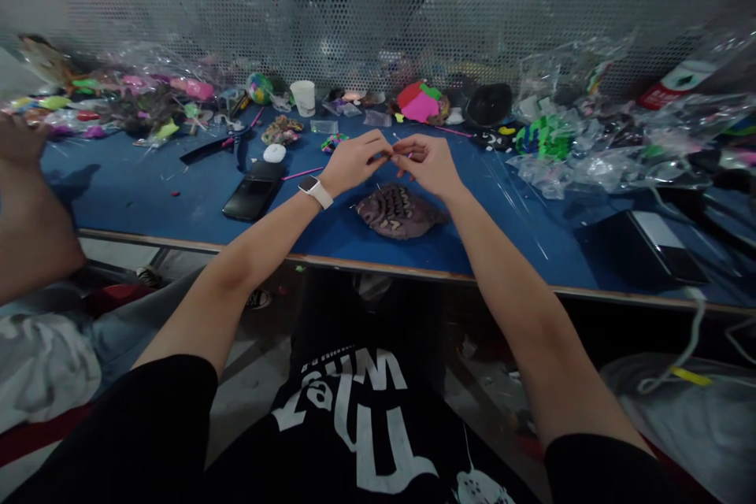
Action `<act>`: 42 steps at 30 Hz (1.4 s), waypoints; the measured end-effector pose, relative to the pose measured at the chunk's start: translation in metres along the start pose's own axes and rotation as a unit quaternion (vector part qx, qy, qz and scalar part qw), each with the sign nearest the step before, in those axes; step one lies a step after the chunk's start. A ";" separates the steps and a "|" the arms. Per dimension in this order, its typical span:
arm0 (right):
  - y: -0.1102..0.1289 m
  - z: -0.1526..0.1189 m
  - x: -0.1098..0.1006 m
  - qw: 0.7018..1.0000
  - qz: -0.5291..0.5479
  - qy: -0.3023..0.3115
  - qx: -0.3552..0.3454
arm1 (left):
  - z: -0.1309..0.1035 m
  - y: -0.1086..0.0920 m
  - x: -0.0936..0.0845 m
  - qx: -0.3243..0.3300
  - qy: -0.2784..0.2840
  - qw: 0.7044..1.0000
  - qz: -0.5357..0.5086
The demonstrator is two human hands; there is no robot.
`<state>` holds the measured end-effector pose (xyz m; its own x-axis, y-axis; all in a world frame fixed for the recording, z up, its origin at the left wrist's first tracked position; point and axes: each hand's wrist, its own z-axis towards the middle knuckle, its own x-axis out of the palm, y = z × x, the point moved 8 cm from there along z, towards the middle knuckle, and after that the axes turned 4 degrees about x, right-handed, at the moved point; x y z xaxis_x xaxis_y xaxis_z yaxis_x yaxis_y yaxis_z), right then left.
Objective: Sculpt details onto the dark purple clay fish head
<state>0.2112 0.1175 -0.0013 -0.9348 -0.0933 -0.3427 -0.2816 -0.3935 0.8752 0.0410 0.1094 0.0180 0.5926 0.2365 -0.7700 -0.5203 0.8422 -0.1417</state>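
Observation:
Above the blue table, my left hand (357, 161) and my right hand (426, 161) meet fingertip to fingertip. Both are closed in a pinch; whatever lies between the fingers is too small to make out. Just below and nearer to me lies a purplish-brown clay fish shape (398, 214), with rows of small pale pieces on its top and its narrow end to the right. Neither hand touches it. By my left wrist a thin pink stick (303, 172) rests on the table, and a small multicoloured clay piece (334, 142) sits behind that wrist.
A black phone (255, 190), a white rounded case (274, 153) and a black tool (216, 147) lie to the left. A paper cup (303, 98), clay pieces and plastic wrappings (555, 173) line the perforated panel. Another person's arm (29, 205) rests far left; a dark box-like object (641, 248) stands right.

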 end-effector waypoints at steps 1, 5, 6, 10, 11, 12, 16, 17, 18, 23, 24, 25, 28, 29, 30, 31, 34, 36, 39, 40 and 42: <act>0.000 0.000 0.001 1.000 -0.015 0.008 -0.001 | 0.000 -0.001 0.000 0.002 0.000 1.000 0.009; 0.003 -0.001 0.003 0.997 -0.064 0.029 -0.010 | -0.001 -0.007 0.000 0.012 0.018 0.999 0.035; 0.005 -0.001 0.002 0.997 -0.068 0.023 -0.013 | 0.000 -0.008 -0.001 0.011 0.023 0.999 0.039; 0.010 -0.002 0.000 0.996 -0.081 0.013 -0.019 | 0.001 -0.009 0.001 -0.001 0.047 0.997 0.062; 0.010 -0.002 0.000 0.996 -0.087 0.015 -0.020 | 0.001 -0.008 0.001 -0.001 0.053 0.996 0.068; 0.010 -0.002 0.000 0.995 -0.095 0.016 -0.021 | 0.001 -0.007 0.001 0.000 0.057 0.996 0.073; 0.012 -0.003 0.002 0.991 -0.126 0.012 -0.035 | 0.002 -0.007 0.000 0.014 0.060 0.993 0.099; 0.013 -0.003 0.002 0.990 -0.133 0.011 -0.040 | 0.002 -0.009 0.000 0.023 0.063 0.992 0.111; 0.013 -0.003 0.002 0.988 -0.144 0.010 -0.047 | 0.001 -0.012 0.002 0.034 0.067 0.989 0.129; 0.012 -0.003 0.001 0.970 -0.228 0.020 -0.082 | 0.000 -0.039 0.020 0.099 0.086 0.962 0.238; 0.011 -0.003 0.001 0.967 -0.237 0.024 -0.084 | 0.000 -0.044 0.023 0.103 0.085 0.959 0.250; 0.010 -0.002 0.000 0.966 -0.243 0.027 -0.086 | 0.001 -0.047 0.026 0.105 0.083 0.957 0.257; 0.010 -0.002 -0.001 0.965 -0.244 0.024 -0.088 | 0.003 -0.051 0.027 0.098 0.065 0.960 0.254; 0.011 -0.002 0.000 0.965 -0.245 0.022 -0.090 | 0.003 -0.051 0.025 0.094 0.055 0.962 0.250; 0.012 -0.003 0.000 0.964 -0.248 0.023 -0.092 | 0.003 -0.051 0.024 0.093 0.048 0.963 0.247; 0.014 -0.003 0.001 0.962 -0.254 0.026 -0.094 | 0.003 -0.052 0.023 0.095 0.042 0.964 0.246; 0.016 -0.005 0.004 0.956 -0.277 0.042 -0.091 | 0.002 -0.055 0.024 0.107 0.038 0.960 0.257; 0.016 -0.005 0.004 0.953 -0.287 0.048 -0.085 | 0.001 -0.056 0.025 0.114 0.041 0.956 0.267; 0.016 -0.005 0.003 0.953 -0.287 0.047 -0.083 | 0.002 -0.056 0.026 0.107 0.043 0.960 0.253; 0.016 -0.005 0.003 0.954 -0.285 0.046 -0.084 | 0.002 -0.055 0.025 0.101 0.043 0.964 0.240; 0.016 -0.004 0.003 0.955 -0.281 0.044 -0.085 | 0.002 -0.052 0.022 0.092 0.040 0.971 0.217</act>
<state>0.2050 0.1069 0.0101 -0.6233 0.1031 -0.7751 -0.6866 -0.5466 0.4794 0.0829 0.0716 0.0099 0.2884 0.5558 -0.7797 -0.5877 0.7456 0.3141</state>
